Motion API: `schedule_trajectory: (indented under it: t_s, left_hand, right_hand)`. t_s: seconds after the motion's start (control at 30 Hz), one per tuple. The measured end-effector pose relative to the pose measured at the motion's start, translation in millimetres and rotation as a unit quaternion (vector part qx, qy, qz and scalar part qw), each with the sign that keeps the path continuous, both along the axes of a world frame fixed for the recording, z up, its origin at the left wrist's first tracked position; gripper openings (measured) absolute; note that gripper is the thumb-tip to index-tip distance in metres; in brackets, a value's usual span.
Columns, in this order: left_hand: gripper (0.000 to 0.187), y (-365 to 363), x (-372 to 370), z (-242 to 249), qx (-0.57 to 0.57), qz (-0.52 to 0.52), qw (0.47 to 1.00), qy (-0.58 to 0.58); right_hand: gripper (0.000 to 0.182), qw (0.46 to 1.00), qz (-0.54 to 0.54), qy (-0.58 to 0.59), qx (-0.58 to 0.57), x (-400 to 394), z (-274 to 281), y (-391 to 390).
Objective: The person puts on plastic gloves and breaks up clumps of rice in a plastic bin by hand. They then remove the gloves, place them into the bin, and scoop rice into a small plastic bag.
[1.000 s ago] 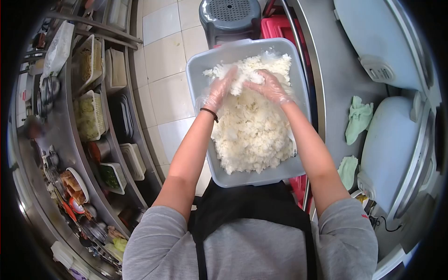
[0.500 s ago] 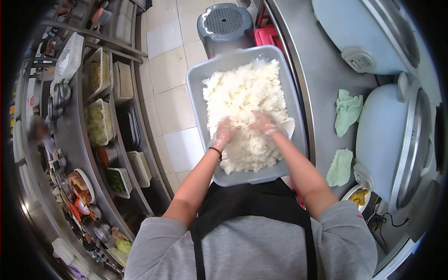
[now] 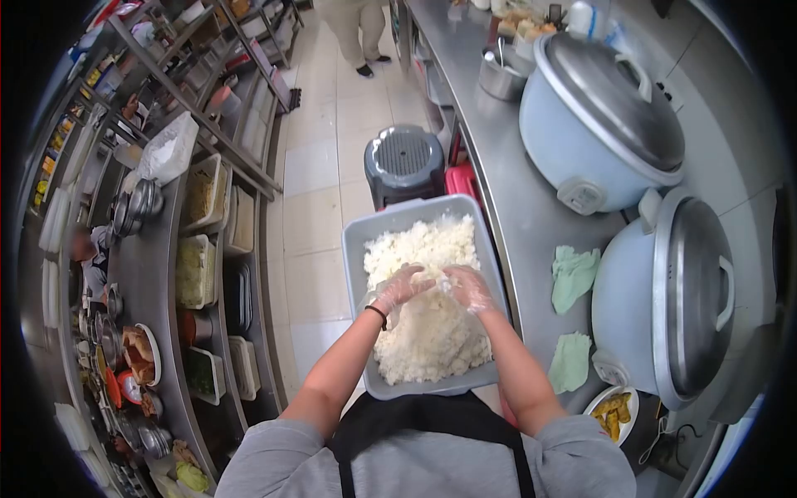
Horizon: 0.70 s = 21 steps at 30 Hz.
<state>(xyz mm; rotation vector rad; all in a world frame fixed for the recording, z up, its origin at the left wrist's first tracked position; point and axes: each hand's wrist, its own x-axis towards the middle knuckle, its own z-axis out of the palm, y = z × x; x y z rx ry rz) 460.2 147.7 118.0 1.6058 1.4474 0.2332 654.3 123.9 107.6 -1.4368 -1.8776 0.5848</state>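
Note:
A grey plastic tub [image 3: 355,249] holds a heap of cooked white rice [image 3: 427,332]. Both of my hands wear thin clear plastic gloves. Over the middle of the heap, my left hand [image 3: 400,288] curls its fingers around a clump of rice. Facing it from the other side, my right hand [image 3: 467,288] is curled on the same clump, fingertips close to the left ones. The undersides of both hands are hidden. A dark band [image 3: 378,314] circles my left wrist.
Beyond the tub stands a dark grey stool [image 3: 404,162]. To the right, a steel counter [image 3: 498,141] carries two rice cookers [image 3: 573,141], green cloths [image 3: 573,278] and a bowl of yellow food [image 3: 614,415]. Shelves with food containers [image 3: 195,270] line the left. A person [image 3: 357,33] stands far down the aisle.
My hands have come up from the rice and closer together, with a clump between them. The view has tilted up, showing more aisle. A white flat edge beside my right hand no longer shows.

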Motion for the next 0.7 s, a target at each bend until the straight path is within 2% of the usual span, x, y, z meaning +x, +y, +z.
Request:
schedule_trajectory:
  t_s: [0.03,0.07,0.1,0.17,0.2,0.23,0.27,0.33,0.37,0.43,0.5,0.57,0.63,0.7]
  left_hand:
    - [0.06,3.5,0.7,6.1,0.115,-0.018,0.993,-0.008]
    - [0.064,10.4,0.6,12.0,0.053,0.002,0.997,-0.047]
    - [0.064,14.4,1.4,20.7,0.063,0.0,0.997,-0.049]
    - [0.061,14.4,2.9,42.6,-0.092,0.142,0.955,-0.243]
    - [0.051,8.3,1.2,55.4,-0.138,0.171,0.918,-0.331]
    - [0.051,7.1,-1.2,59.1,-0.132,0.164,0.919,-0.334]
    - [0.046,6.8,-4.2,63.1,-0.169,0.155,0.903,-0.363]
    - [0.034,4.1,-12.5,72.0,-0.227,0.143,0.873,-0.408]
    - [0.034,-1.4,-19.6,75.2,-0.227,0.136,0.874,-0.408]
    - [0.039,-8.9,-35.3,87.9,-0.256,0.137,0.843,-0.452]
    - [0.037,-11.3,-55.4,81.8,-0.266,0.132,0.83,-0.473]
    - [0.04,-10.6,-74.8,73.9,-0.313,0.161,0.773,-0.528]
    - [0.045,-12.8,-88.9,83.5,-0.308,0.18,0.778,-0.518]
    - [0.051,-7.7,-98.4,72.2,-0.308,0.251,0.723,-0.565]
  right_hand:
    - [0.026,1.0,0.0,-0.001,0.013,4.4,10.5,0.3]
    - [0.022,0.996,-0.028,0.033,-0.083,8.7,20.8,-1.8]
    - [0.019,0.98,-0.055,0.067,-0.179,9.2,33.7,-6.1]
    - [0.013,0.979,-0.08,0.047,-0.179,1.0,43.1,-17.2]
    - [0.01,0.986,-0.116,0.023,-0.119,-5.6,38.9,-23.2]
    - [0.008,0.987,-0.152,0.0,-0.057,-13.0,37.5,-27.9]
    - [0.008,0.987,-0.156,0.0,-0.048,-18.8,37.0,-32.4]
    - [0.001,0.983,-0.101,-0.052,0.148,-32.3,40.4,-44.9]
    - [0.001,0.981,-0.106,-0.052,0.151,-39.9,41.6,-55.2]
    - [0.005,0.984,-0.144,0.099,-0.037,-56.5,63.2,-71.1]
    - [0.007,0.982,-0.16,0.084,-0.047,-79.3,81.0,-83.2]
    - [0.011,0.972,-0.172,0.107,-0.12,-105.3,91.6,-91.6]
    - [0.013,0.977,-0.15,0.109,-0.102,-144.1,130.0,-100.8]
    - [0.015,0.981,-0.13,0.113,-0.086,-186.4,174.1,-104.6]
